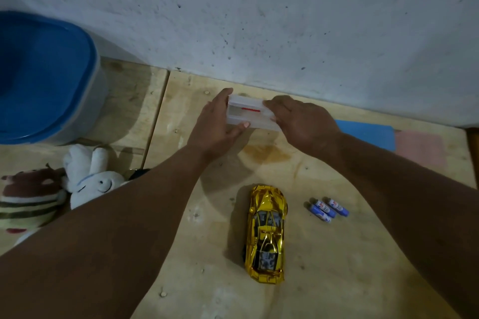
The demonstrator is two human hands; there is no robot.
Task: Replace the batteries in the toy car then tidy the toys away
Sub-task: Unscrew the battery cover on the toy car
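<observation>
A shiny gold toy car lies upright on the wooden floor, low and right of centre. Three blue and white batteries lie side by side just right of it. Farther away, near the wall, both my hands hold a small clear plastic box with a red streak inside. My left hand grips its left end, thumb along the near edge. My right hand grips the right end with fingers curled over the top. Neither hand touches the car or the batteries.
A big blue-lidded tub stands at the left against the pale wall. Below it lie a white plush rabbit and a striped brown plush toy. Blue and pink foam mats lie at the right.
</observation>
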